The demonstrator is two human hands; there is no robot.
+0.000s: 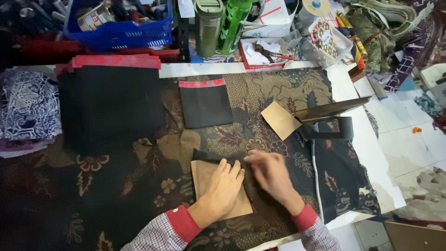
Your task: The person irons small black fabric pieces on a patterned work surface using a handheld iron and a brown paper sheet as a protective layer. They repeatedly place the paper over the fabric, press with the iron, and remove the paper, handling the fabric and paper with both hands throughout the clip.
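Left hand (225,187) flat on tan card template (204,179) | right hand (271,173) blurred, grip unclear

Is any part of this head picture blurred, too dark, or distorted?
Head view: the right hand is motion-blurred, while the left hand on the brown paper template is sharper; the black fabric at left is dark and loses detail; the table edge bends from wide-lens distortion.

dim overall, near left sinks into dark shadow. brightest at far right where daylight hits the white floor tiles (409,139). right hand (272,174) motion-blurred. wide-angle bending at edges; far clutter slightly soft.
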